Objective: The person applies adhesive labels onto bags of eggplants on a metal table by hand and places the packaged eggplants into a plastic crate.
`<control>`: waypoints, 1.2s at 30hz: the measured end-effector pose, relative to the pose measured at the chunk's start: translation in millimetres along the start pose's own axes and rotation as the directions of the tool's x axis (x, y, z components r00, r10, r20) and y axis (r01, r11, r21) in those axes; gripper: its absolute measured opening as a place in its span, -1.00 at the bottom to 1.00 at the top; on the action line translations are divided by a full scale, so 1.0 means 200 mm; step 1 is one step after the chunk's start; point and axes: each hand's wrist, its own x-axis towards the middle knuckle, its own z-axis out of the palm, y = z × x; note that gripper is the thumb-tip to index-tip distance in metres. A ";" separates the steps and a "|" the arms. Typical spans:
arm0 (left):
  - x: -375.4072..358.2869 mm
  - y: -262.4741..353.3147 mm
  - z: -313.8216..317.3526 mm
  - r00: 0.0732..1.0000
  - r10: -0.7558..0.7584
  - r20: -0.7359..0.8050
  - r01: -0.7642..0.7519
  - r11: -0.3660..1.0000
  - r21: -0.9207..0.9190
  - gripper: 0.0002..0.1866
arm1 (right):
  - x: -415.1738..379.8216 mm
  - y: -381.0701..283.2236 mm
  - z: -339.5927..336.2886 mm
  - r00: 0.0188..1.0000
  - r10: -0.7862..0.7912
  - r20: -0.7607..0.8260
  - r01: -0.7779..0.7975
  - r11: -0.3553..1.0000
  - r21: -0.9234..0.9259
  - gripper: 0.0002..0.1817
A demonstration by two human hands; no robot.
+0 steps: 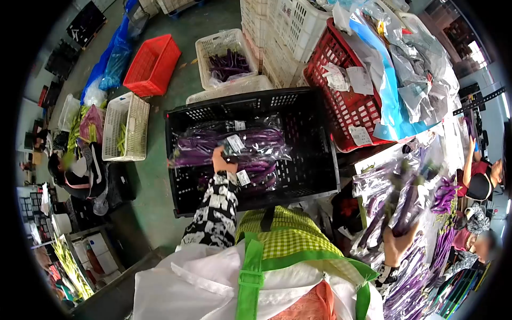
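Head view, single frame. Left hand [223, 159] at centre of frame, reaching down into the black crate [309, 133]; fingers closed on a bagged pack of purple eggplants [234, 146] with a white label, which lies on other bagged packs at the crate floor. Patterned black-and-white sleeve [216, 208] runs from the lower centre up to that hand.

Right hand [397, 242] at lower right, gripping a second bagged eggplant bundle [397, 200] from below; bundle is motion-blurred, so the exact finger hold is unclear, probably a full wrap. More loose purple eggplants [416, 288] lie at the lower right edge.

Surroundings: red basket [346, 106] with plastic bags just right of the crate; white basket [226, 56] holding eggplants above it; red crate [152, 64] upper left. Green checked apron [288, 234] at bottom centre.
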 end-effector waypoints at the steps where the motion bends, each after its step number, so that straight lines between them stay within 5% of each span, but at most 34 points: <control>1: -0.08 -0.04 -0.02 0.996 -0.056 0.064 0.060 0.997 -0.050 -0.54 | 0.00 -0.06 0.05 0.994 -0.054 0.098 0.067 0.988 -0.138 -0.19; 2: -0.08 0.02 -0.06 0.745 -0.612 0.266 0.639 0.542 -0.545 -0.63 | 0.02 -0.15 0.13 0.975 -0.095 0.203 0.147 0.954 -0.263 -0.21; 3: -0.09 0.10 -0.10 0.253 -0.697 0.671 0.708 -0.339 -0.619 -0.72 | 0.07 -0.22 0.24 0.909 -0.276 0.312 0.350 0.913 -0.211 -0.25; 4: -0.15 0.12 -0.08 0.116 -0.679 0.725 0.641 -0.506 -0.577 -0.71 | 0.12 -0.29 0.35 0.800 -0.442 0.406 0.532 0.835 -0.138 -0.28; 6: -0.29 0.07 -0.05 0.098 -0.716 0.691 0.641 -0.485 -0.594 -0.69 | 0.16 -0.45 0.57 0.722 -0.350 0.597 0.531 0.833 -0.155 -0.37; 8: -0.37 0.00 -0.04 0.099 -0.751 0.653 0.673 -0.433 -0.600 -0.67 | 0.20 -0.50 0.81 0.546 -0.550 0.631 0.691 0.722 0.032 -0.39; 14: -0.56 -0.21 -0.14 0.073 -0.800 0.595 0.799 -0.310 -0.515 -0.61 | 0.13 -0.69 1.31 0.263 -0.659 0.704 0.751 0.598 0.279 -0.42; 18: -0.61 -0.31 -0.21 0.039 -0.804 0.593 0.890 -0.241 -0.387 -0.57 | -0.02 -0.72 1.62 0.092 -0.476 0.875 0.811 0.545 0.211 -0.37; 21: -0.60 -0.36 -0.23 0.050 -0.800 0.598 0.967 -0.111 -0.230 -0.53 | -0.20 -0.54 1.88 0.079 -0.196 0.977 0.865 0.501 0.031 -0.33; 23: -0.55 -0.41 -0.25 0.095 -0.782 0.617 0.995 0.059 -0.078 -0.51 | -0.34 -0.26 1.92 0.342 -0.420 0.841 0.905 0.389 -0.174 -0.21; 25: -0.46 -0.43 -0.24 0.144 -0.724 0.675 0.931 0.330 0.155 -0.49 | -0.30 -0.23 1.76 0.353 -0.365 0.861 0.755 0.655 -0.032 -0.30; 26: -0.41 -0.42 -0.25 0.167 -0.690 0.704 0.835 0.479 0.272 -0.48 | -0.39 -0.06 1.82 0.392 -0.440 0.808 0.839 0.532 -0.117 -0.33; 27: -0.35 -0.41 -0.25 0.189 -0.654 0.733 0.693 0.618 0.372 -0.46 | -0.35 -0.07 1.81 0.355 -0.204 0.912 0.711 0.693 -0.121 -0.38; 28: -0.30 -0.38 -0.25 0.206 -0.610 0.765 0.522 0.730 0.441 -0.45 | -0.26 -0.13 1.58 0.349 -0.251 0.903 0.666 0.744 -0.051 -0.46; 31: -0.20 -0.23 -0.29 0.252 -0.411 0.876 0.111 0.912 0.396 -0.42 | -0.14 -0.08 1.26 0.573 -0.311 0.758 0.440 0.897 0.036 -0.53; 33: -0.15 -0.05 -0.32 0.340 -0.226 0.913 0.078 0.974 0.212 -0.49 | -0.05 0.01 1.01 0.749 -0.345 0.565 0.375 0.925 0.067 -0.56; 35: -0.18 0.09 -0.22 0.372 -0.491 0.788 0.723 0.685 0.085 -0.55 | 0.04 0.12 0.74 0.929 -0.190 0.318 0.187 0.982 0.039 -0.57; 36: -0.18 0.30 -0.18 0.247 -0.557 0.793 0.900 0.436 0.026 -0.57 | 0.08 0.19 0.61 0.987 -0.037 0.158 0.029 0.998 0.051 -0.58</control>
